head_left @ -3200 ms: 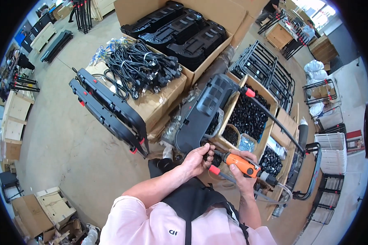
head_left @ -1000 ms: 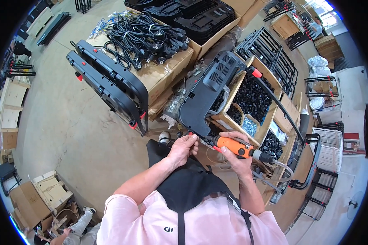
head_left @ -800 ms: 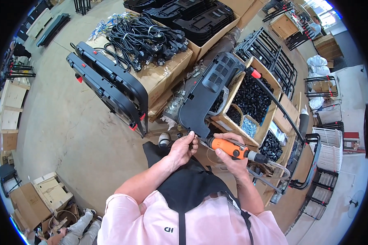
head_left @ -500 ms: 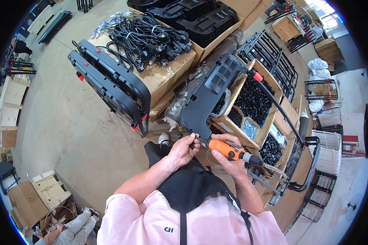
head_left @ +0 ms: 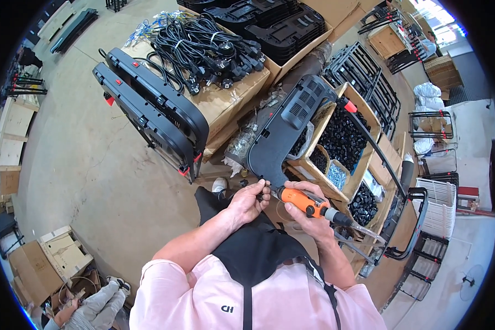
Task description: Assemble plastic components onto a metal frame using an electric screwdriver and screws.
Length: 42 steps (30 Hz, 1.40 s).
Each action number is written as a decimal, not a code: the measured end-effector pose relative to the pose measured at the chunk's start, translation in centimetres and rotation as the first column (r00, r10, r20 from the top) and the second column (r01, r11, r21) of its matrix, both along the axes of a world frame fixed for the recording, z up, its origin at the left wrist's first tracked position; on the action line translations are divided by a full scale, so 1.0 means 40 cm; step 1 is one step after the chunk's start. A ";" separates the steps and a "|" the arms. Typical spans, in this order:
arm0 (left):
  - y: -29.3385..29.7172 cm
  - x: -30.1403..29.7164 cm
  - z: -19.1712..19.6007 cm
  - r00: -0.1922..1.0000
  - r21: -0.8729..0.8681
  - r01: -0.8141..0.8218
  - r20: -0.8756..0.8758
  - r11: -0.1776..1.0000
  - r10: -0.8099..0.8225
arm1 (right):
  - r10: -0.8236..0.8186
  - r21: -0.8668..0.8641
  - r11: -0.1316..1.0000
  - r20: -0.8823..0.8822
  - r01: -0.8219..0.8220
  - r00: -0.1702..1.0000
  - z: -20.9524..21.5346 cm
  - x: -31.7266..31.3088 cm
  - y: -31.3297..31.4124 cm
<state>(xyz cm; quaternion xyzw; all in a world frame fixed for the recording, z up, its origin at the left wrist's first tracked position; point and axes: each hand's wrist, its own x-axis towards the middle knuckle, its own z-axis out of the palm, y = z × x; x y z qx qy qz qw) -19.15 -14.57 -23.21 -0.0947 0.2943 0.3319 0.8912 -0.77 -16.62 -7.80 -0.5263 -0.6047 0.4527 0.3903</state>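
A black plastic housing (head_left: 273, 144) with a vented bulge stands tilted in front of me, joined to a black tube frame with a red clip (head_left: 350, 106). My right hand (head_left: 312, 215) is wrapped round an orange air screwdriver (head_left: 298, 199) with a hose fitting at its rear. The driver's nose points left at the housing's lower end; its very tip is hidden by my fingers. There my left hand (head_left: 249, 202) is closed in a pinch, thumb and fingertips against the housing's lower edge. Something small and dark shows under those fingers, too small to name.
Right of the housing, a wooden bin (head_left: 342, 144) holds black caps, small dark parts and silver screws (head_left: 336, 175). Black power cords (head_left: 214, 52) lie on a carton, with more housings (head_left: 286, 27) boxed behind. Two finished-looking panels (head_left: 148, 104) stand at left. Another person (head_left: 102, 305) sits lower left.
The whole view has shifted slightly, with the housing and carton a little further right in the picture. Both hands and the screwdriver keep nearly the same place at the housing's lower end.
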 end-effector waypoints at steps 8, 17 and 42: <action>0.003 0.008 0.016 0.994 0.043 0.007 -0.110 0.999 -0.002 | -0.043 0.007 0.999 0.053 0.042 0.998 -0.014 -0.033 0.017; 0.000 -0.013 0.051 0.981 0.094 0.111 -0.172 0.989 -0.094 | 0.005 -0.088 0.996 0.182 0.011 0.983 -0.031 -0.073 0.062; 0.002 -0.035 0.021 0.938 0.327 0.277 -0.295 0.903 -0.181 | 0.108 0.023 0.993 0.266 -0.118 0.958 -0.041 -0.075 0.101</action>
